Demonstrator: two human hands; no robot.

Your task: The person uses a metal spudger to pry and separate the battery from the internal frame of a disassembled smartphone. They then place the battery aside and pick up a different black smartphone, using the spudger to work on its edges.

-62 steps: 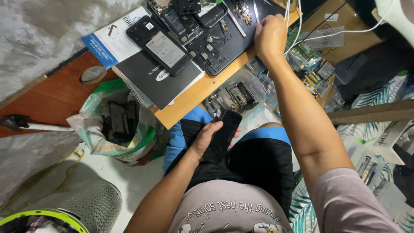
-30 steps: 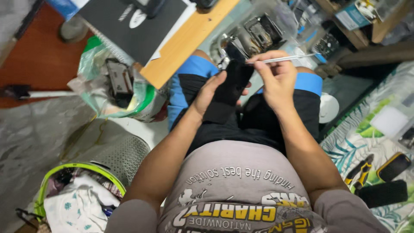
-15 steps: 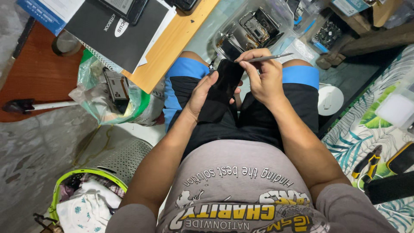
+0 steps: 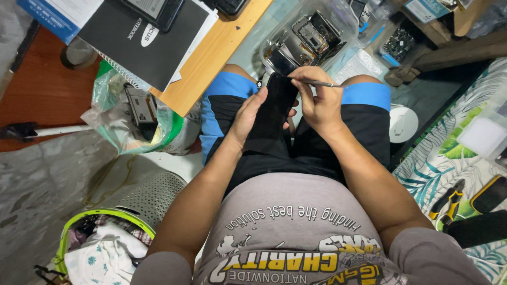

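A black phone [image 4: 277,105] is grasped in the left hand [image 4: 248,113]; a thin metal tool [image 4: 322,84] is pinched in the right hand [image 4: 317,103] grip, its tip at the phone's top edge

The left hand [image 4: 248,116] is hiding the black phone's [image 4: 277,103] lower edge; the picture's top edge is cutting off the desk [image 4: 211,53] and black notebook [image 4: 142,42].

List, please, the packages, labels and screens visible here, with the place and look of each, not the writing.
Phone: dark blank screen, over the lap, held in the left hand.
Black notebook: on the wooden board, a small white label.
Blue and white box: top left corner.
Clear plastic box: beyond the knees, holds electronic parts.
Green plastic bag: beside the left knee.
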